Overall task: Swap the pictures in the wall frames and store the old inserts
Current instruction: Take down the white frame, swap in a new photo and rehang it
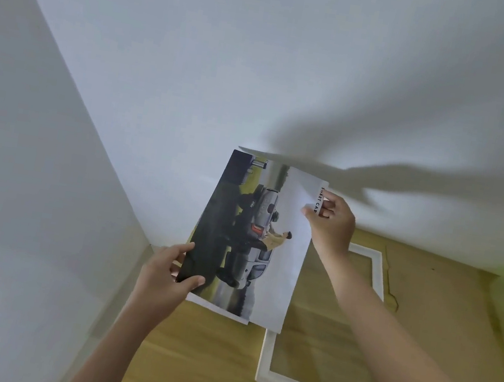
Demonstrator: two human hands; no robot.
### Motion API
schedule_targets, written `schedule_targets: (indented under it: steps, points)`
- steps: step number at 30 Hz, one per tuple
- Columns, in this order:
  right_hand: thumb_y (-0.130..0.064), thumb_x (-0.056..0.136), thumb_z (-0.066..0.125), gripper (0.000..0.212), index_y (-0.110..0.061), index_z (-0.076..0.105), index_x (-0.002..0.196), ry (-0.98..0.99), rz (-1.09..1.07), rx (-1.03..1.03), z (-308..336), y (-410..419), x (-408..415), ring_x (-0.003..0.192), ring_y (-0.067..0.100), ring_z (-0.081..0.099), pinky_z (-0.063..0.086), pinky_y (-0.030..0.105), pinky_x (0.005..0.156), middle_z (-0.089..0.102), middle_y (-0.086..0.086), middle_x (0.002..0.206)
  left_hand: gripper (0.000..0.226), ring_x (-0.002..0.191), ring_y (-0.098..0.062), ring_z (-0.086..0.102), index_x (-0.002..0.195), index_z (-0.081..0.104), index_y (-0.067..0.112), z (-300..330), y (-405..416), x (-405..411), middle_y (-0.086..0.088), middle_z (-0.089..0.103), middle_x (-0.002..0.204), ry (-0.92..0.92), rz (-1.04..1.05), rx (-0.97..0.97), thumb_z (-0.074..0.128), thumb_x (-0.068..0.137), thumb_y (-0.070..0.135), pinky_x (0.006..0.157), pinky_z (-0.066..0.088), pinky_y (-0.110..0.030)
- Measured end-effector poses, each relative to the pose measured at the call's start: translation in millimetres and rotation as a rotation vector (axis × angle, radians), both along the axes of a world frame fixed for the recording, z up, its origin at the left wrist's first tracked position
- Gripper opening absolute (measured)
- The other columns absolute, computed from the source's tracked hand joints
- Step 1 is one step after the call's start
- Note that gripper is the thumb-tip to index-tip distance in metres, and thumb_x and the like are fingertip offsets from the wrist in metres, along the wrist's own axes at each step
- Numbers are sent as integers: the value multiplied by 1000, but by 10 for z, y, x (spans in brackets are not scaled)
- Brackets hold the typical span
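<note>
— Where's the picture now?

— Up in the air above the white frame (pixel 376 268), which lies flat on the wooden floor (pixel 203 357). The car print (pixel 246 239) is held by two corners: left hand (pixel 166 273) pinching the dark lower corner, right hand (pixel 331 219) pinching the upper edge by the lettering.

— Risk?

— Thin paper held at corners could crease or slip, and it might scuff dropping onto the frame.

— Anything unclear?

— A second sheet (pixel 216 308) seems to sit behind the print; I can't be sure. The frame's middle is hidden by the right arm.
</note>
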State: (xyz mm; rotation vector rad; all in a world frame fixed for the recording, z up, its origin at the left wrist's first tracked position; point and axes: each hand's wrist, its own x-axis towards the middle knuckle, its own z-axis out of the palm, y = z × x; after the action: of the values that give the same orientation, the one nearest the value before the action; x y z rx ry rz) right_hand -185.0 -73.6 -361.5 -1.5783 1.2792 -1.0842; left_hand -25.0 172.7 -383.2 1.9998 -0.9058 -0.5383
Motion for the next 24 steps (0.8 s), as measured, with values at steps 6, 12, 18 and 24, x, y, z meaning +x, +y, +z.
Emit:
schedule_targets:
  steps: [6,12,18,24]
  points:
    - [-1,75,73,37,-5,63,111,8,-68,2,-96,-10,-604,82,13,60,44,0,64,64,2,96,43,74,-8,62,107,66,23,20,4,-442,13,66,92,71,-79,36,81,68,16,68,54,-22]
    - [1,75,72,39,-2,63,114,115,-71,83,-374,-96,-1209,89,16,61,47,13,75,68,13,105,41,74,-2,62,107,67,17,-96,-75,-1013,12,65,93,97,-152,142,81,68,18,64,48,-11]
    - [-3,78,71,44,-3,60,121,227,-32,123,-553,-159,-1644,92,15,59,47,25,83,66,10,110,47,76,-7,61,116,62,18,-211,-86,-1505,10,63,97,62,-181,258,77,72,19,65,48,-13]
    - [-5,74,70,36,-5,65,110,373,109,117,-688,-279,-1847,92,26,60,51,37,83,66,14,99,57,87,-8,54,127,54,18,-322,-83,-1784,7,53,108,-7,-133,362,75,74,22,72,46,-17]
